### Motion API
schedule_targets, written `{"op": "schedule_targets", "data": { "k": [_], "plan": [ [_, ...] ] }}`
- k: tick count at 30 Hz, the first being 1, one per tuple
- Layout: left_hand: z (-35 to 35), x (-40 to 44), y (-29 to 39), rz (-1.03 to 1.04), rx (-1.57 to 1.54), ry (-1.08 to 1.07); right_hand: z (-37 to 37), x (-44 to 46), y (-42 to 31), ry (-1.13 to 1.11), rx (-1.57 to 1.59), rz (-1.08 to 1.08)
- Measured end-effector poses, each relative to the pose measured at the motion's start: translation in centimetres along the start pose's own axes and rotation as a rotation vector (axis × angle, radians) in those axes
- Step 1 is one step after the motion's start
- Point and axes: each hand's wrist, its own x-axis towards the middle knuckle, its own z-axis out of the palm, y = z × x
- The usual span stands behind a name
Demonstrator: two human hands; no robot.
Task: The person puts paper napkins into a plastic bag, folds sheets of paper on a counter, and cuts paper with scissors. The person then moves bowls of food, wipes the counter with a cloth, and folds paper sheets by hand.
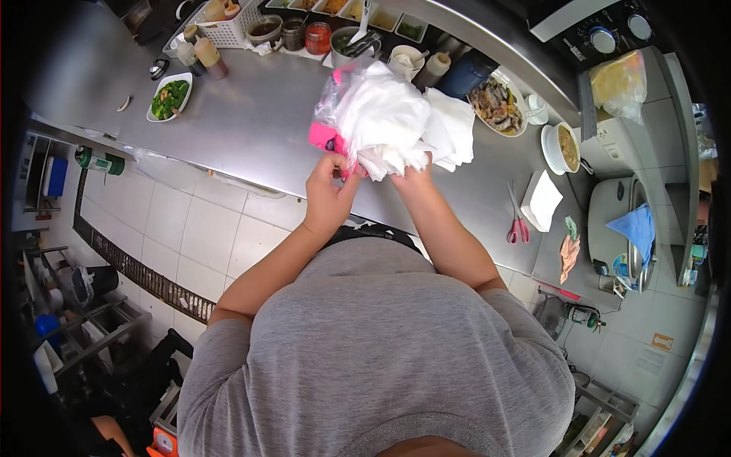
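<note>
In front of me, over the steel counter, is a clear and pink plastic pack (329,137) of white paper napkins (384,114). My left hand (330,186) pinches the pack's near edge between thumb and fingers. My right hand (412,177) grips the napkins at their near right side, its fingertips hidden under the paper. Several loose white sheets (451,126) fan out to the right of the bundle. A separate square stack of napkins (541,200) lies farther right, beside red-handled scissors (518,228).
The steel counter (251,107) carries a dish of green vegetables (169,97), sauce bottles (211,58), a plate of cooked food (499,105) and a soup bowl (561,148). A large cooker (609,221) stands right. Another person's arm (113,434) shows at lower left.
</note>
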Motion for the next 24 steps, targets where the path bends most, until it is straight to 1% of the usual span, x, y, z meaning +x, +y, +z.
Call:
{"op": "schedule_targets", "data": {
  "k": [3,4,5,7,8,11,12,14,15,17,18,20,21,23,24],
  "plan": [
    [-1.5,2.0,1.3,0.137,0.124,0.038,0.2,0.3,0.2,-0.012,-0.227,-0.175],
    [-1.7,2.9,2.7,0.146,0.181,0.062,0.5,0.6,0.2,-0.001,-0.283,-0.225],
    [-1.5,3.0,2.7,0.187,0.204,-0.007,0.7,0.8,0.3,0.013,-0.338,-0.275],
    [-0.9,2.9,2.7,0.27,0.246,-0.142,1.1,1.5,0.8,0.082,-0.353,-0.307],
    [-0.3,2.3,2.9,0.451,0.335,-0.238,1.3,1.7,1.0,0.112,-0.361,-0.323],
    [0.8,0.7,3.2,0.353,0.29,-0.409,3.0,1.0,0.8,0.124,-0.303,-0.235],
    [0.8,0.6,2.8,0.396,0.302,-0.388,3.3,0.8,0.7,0.122,-0.175,-0.161],
    [0.5,0.1,-0.2,0.245,0.307,-0.404,3.3,0.2,0.3,0.121,0.074,-0.01],
    [0.4,0.3,0.0,0.167,0.309,-0.41,3.4,0.0,0.5,0.127,-0.121,-0.127],
    [-0.1,-0.8,0.8,0.208,0.349,-0.432,3.6,-0.1,1.2,0.133,-0.508,-0.361],
    [-0.3,-0.8,1.7,0.231,0.369,-0.447,3.6,-0.4,0.9,0.109,-0.795,-0.434],
    [-1.2,-0.4,2.2,0.197,0.196,-0.222,3.4,-1.3,-0.8,0.059,-1.377,-0.568],
    [-1.9,-0.1,2.4,0.178,0.11,-0.108,3.3,-1.5,-1.2,0.049,-1.435,-0.541],
    [-2.9,3.2,2.8,-0.093,-0.043,0.24,3.1,-2.2,-1.6,0.031,-1.548,-0.471],
    [-3.6,5.0,2.1,-0.364,-0.187,0.294,3.1,-2.6,-1.8,0.004,-1.52,-0.439]
  ]
}}
